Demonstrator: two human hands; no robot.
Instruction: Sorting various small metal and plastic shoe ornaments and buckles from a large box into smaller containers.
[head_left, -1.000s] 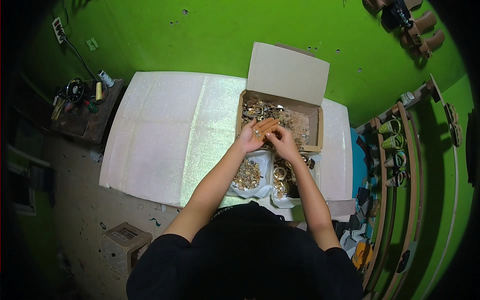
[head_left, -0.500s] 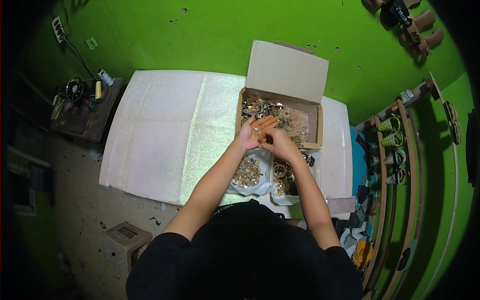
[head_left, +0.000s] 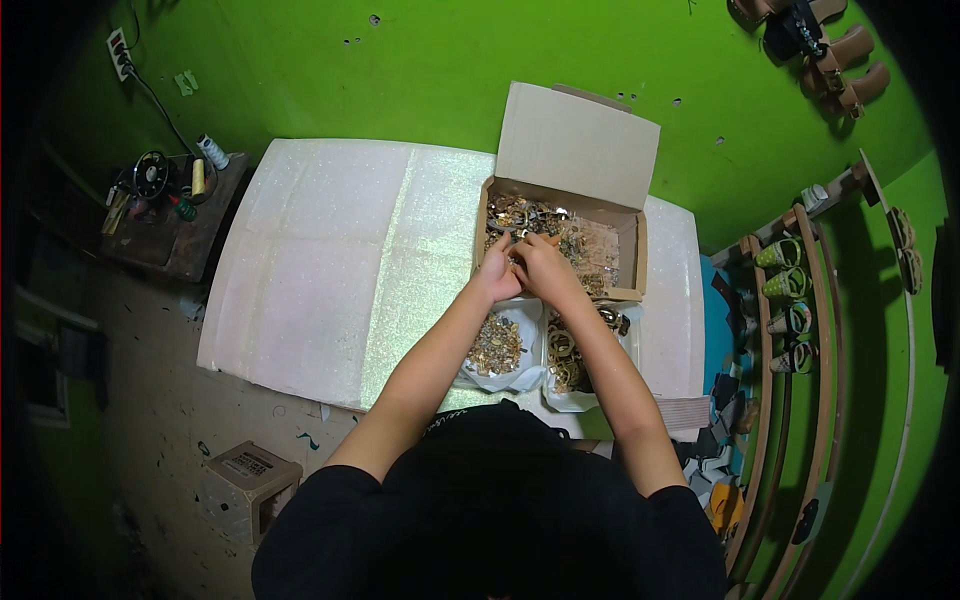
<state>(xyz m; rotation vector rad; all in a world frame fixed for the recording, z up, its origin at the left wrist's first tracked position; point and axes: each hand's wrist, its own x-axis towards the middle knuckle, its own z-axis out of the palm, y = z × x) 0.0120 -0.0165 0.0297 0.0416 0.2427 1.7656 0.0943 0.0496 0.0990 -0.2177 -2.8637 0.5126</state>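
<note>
Over the near left part of an open cardboard box (head_left: 640, 250), my two hands meet. My left hand (head_left: 497, 276) is turned palm up and cupped; small shiny metal pieces lay in its palm a moment ago, and my right hand now covers most of it. My right hand (head_left: 543, 268) is closed, its fingertips down in the left palm; what they pinch is hidden. Mixed small metal fittings (head_left: 530, 215) lie in the box. Nearer me stand a white bag-lined container of small shiny pieces (head_left: 495, 345) and another with larger rings and buckles (head_left: 565, 360).
The box and containers stand on a table with a pale glittery cover (head_left: 320, 250), against a green wall. At left is a dark side table (head_left: 170, 240) with thread spools. A wooden rack with shoes (head_left: 785, 285) lines the right side. A carton (head_left: 250, 480) sits on the floor.
My right hand has moved left and slightly up, over my left palm. The left fingers, spread out before, are now mostly covered, and the pieces in the palm are out of sight.
</note>
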